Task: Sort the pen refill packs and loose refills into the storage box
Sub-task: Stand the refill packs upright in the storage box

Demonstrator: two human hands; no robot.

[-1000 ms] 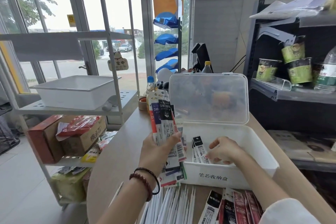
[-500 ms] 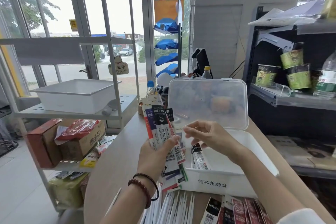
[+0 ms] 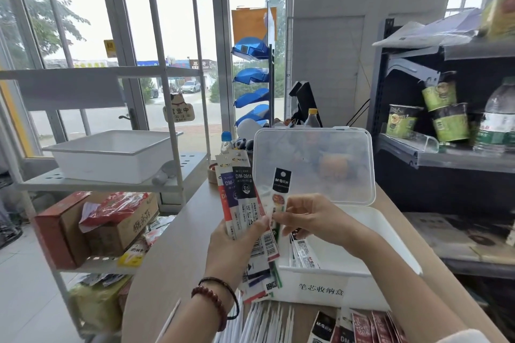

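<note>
My left hand (image 3: pixel 237 242) grips a fanned bunch of pen refill packs (image 3: pixel 241 192) upright, just left of the white storage box (image 3: pixel 328 287). My right hand (image 3: pixel 309 217) pinches one narrow black-topped refill pack (image 3: pixel 280 189) at the right edge of that bunch, above the box's near-left corner. The box stands open, its clear lid (image 3: pixel 315 164) raised behind. A few packs (image 3: pixel 302 252) lie inside the box at its left end. Loose white refills (image 3: pixel 267 323) and several more packs (image 3: pixel 359 327) lie on the table in front of the box.
The round table's edge (image 3: pixel 156 264) curves away at the left. A white shelf rack with a white tray (image 3: pixel 111 153) and cardboard boxes (image 3: pixel 94 228) stands beyond it. Bottles (image 3: pixel 227 142) stand behind the box. A dark shelf with green cups (image 3: pixel 440 114) is at the right.
My right hand has come up out of the box to the bunch in my left hand and now pinches one black-topped pack there. The left hand has kept its place.
</note>
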